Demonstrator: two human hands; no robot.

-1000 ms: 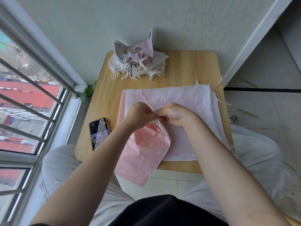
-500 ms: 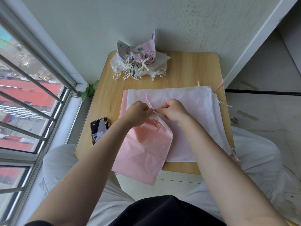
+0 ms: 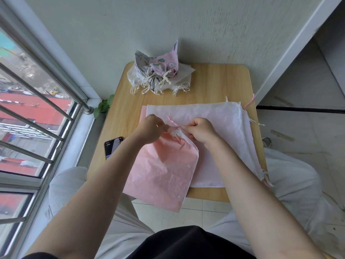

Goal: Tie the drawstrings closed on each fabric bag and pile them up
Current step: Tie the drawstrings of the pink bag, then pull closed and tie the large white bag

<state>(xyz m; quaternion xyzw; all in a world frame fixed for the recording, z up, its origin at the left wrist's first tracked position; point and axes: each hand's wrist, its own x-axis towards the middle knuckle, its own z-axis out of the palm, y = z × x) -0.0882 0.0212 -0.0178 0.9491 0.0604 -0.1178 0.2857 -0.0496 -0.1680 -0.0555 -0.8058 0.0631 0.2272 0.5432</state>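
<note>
nearest, a black top (image 3: pixel 186 242) and pale trousers (image 3: pixel 291 180) fill the bottom edge, with both bare forearms reaching forward over the knees. a pink bag (image 3: pixel 164 169) lies on the near part of the wooden table (image 3: pixel 220 86), its bottom hanging over the near edge toward the floor tiles. its mouth is gathered into a tight bunch that points away from the person. the left hand (image 3: pixel 149 129) has its fingers curled and pinches the pink cord (image 3: pixel 172 122) at the left of the bunch; the right hand (image 3: pixel 202 130) has its fingers curled and pinches the cord at the right of it. the two hands sit close on either side of the gathered neck, and a short end of cord sticks up between them.

under the pink bag lies a flat stack of white bags (image 3: pixel 220 128), spread across the right half of the table, with cord ends sticking out at its far right corner and near right corner. a phone (image 3: pixel 112 147) lies face up at the left table edge, partly hidden by the left forearm.

at the far edge, against the wall, sits a pile (image 3: pixel 158 73) of tied bags, printed pink and grey ones on top, with cream cords hanging down in front. a green leaf (image 3: pixel 103 107) shows beside the table by the window (image 3: pixel 33 113) on the left.
</note>
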